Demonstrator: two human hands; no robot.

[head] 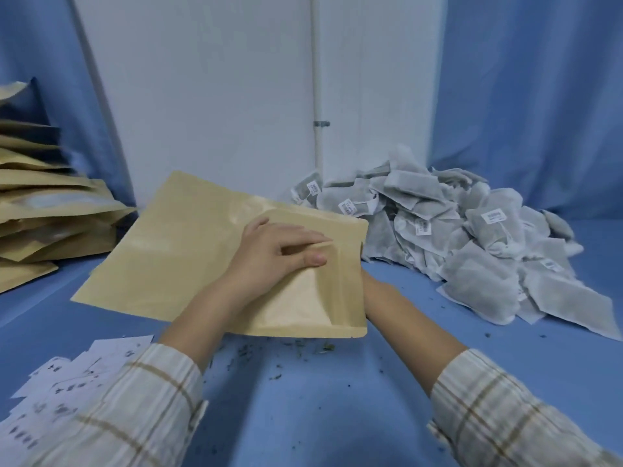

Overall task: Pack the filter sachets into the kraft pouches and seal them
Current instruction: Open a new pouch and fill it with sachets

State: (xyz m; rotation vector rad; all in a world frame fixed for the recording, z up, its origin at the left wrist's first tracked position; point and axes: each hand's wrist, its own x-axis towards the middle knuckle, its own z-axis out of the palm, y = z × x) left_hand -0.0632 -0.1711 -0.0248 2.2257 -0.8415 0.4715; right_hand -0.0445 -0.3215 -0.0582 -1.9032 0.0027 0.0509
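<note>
A kraft pouch (313, 298) lies in the middle of the blue table, its mouth facing right, on top of another flat kraft pouch (168, 251). My left hand (276, 254) rests on the top pouch and pinches the upper lip of its mouth between thumb and fingers. My right wrist (374, 288) goes in at the pouch's mouth; the hand itself is hidden by the pouch. A heap of grey filter sachets (472, 237) with white tags lies to the right, touching the pouch's far corner.
A stack of kraft pouches (43, 214) stands at the left edge. Small printed paper slips (67, 379) lie spread at the near left. Loose herb crumbs (303, 348) dot the blue table (320, 399). A white wall and blue curtains close the back.
</note>
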